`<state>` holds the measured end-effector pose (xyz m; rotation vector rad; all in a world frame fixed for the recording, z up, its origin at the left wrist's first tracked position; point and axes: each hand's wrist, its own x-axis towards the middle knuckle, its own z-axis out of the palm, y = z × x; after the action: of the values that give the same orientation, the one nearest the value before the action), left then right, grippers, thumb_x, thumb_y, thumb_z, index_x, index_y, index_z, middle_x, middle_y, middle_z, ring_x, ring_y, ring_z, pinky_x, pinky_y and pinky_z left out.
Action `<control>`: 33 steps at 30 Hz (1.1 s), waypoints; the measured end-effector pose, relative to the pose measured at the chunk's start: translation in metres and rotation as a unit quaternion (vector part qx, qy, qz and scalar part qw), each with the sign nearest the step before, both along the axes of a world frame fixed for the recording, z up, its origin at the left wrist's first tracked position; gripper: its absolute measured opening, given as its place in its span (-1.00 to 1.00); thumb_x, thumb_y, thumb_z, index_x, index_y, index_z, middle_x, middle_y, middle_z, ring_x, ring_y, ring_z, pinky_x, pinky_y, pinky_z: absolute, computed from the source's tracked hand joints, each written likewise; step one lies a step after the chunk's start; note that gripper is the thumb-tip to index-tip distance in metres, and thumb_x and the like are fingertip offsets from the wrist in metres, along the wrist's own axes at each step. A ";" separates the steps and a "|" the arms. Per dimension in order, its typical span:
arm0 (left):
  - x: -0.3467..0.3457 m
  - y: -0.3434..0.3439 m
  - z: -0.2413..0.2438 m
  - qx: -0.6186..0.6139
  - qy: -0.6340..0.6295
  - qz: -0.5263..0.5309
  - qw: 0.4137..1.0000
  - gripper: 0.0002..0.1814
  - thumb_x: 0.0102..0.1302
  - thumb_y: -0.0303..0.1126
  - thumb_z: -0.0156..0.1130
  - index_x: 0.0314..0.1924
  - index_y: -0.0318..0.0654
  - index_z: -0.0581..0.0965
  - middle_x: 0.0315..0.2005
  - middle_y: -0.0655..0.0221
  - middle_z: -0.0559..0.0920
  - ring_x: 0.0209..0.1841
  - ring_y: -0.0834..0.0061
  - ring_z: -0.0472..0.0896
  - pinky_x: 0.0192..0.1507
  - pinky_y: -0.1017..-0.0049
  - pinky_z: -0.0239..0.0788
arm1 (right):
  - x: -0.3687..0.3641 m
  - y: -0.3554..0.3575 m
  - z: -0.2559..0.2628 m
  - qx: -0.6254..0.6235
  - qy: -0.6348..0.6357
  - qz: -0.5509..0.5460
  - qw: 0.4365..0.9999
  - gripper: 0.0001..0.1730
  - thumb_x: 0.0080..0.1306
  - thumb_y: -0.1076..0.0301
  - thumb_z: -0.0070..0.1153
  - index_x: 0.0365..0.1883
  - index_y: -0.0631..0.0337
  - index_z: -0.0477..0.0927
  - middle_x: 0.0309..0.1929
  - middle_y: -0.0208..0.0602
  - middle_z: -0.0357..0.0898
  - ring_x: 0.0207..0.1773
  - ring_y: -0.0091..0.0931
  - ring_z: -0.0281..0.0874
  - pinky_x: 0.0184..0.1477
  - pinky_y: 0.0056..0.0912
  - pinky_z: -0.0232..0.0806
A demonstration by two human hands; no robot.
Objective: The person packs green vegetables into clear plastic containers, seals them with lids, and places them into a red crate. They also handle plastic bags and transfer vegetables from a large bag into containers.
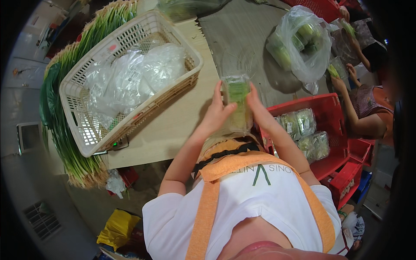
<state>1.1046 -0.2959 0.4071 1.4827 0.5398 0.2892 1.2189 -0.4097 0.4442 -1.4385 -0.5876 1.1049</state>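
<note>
A clear plastic package of pale green vegetable is between my two hands, upright in the view above my apron. My left hand presses its left side, thumb lying over the front. Along the right side, my right hand grips the wrap. The package is slightly blurred. To the left, a white plastic basket holds crumpled clear plastic bags. Right of my right arm, a red plastic crate contains several wrapped vegetable packs.
Green onions lie in a long row behind the basket on the wooden table. A clear bag of vegetable packs stands at the upper right. Co-workers' hands hold vegetables at the far right.
</note>
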 end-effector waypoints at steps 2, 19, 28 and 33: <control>0.004 -0.011 -0.031 -0.051 -0.089 0.006 0.995 -0.19 0.19 -0.24 -0.01 0.27 -0.09 -0.27 0.11 0.19 0.17 0.16 0.33 0.20 0.14 0.39 0.06 | -0.008 0.002 -0.005 0.005 -0.139 0.044 0.989 -0.09 0.24 0.06 -0.11 0.26 0.37 -0.35 0.31 0.06 -0.31 0.38 -0.26 -0.34 0.30 -0.33 -0.32; -0.003 -0.012 -0.023 -0.454 -0.259 -0.024 0.852 -0.12 0.04 0.31 -0.08 0.21 -0.16 0.10 0.11 0.21 0.27 0.12 0.27 0.29 0.08 0.24 0.20 | 0.016 0.005 0.082 -0.121 -0.351 0.098 0.924 -0.17 0.05 0.18 0.02 0.26 0.13 -0.05 -0.29 0.05 0.42 -0.23 -0.29 0.47 0.04 -0.34 0.18; -0.003 0.000 0.002 -0.601 -0.271 0.067 0.749 -0.26 0.12 0.20 -0.20 0.12 -0.22 0.25 0.00 0.17 0.39 0.01 0.25 0.41 0.00 0.21 0.30 | 0.062 -0.003 0.129 0.016 -0.115 0.019 0.993 -0.25 0.06 0.28 -0.17 0.27 0.09 -0.01 -0.11 0.01 0.44 -0.19 -0.39 0.49 -0.22 -0.39 0.31; -0.013 0.006 0.020 -0.393 -0.142 0.154 0.895 -0.41 0.19 -0.18 -0.02 0.15 -0.20 0.03 -0.04 0.28 0.37 -0.08 0.41 0.44 -0.09 0.48 0.33 | 0.064 -0.004 0.127 0.008 -0.156 -0.022 0.988 -0.24 0.04 0.33 -0.19 0.28 0.10 -0.02 -0.10 -0.04 0.43 -0.21 -0.42 0.49 -0.26 -0.44 0.32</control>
<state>1.0919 -0.2903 0.4273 0.5499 0.5613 0.4617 1.2829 -0.4136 0.5712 -1.6151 -0.7783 0.8429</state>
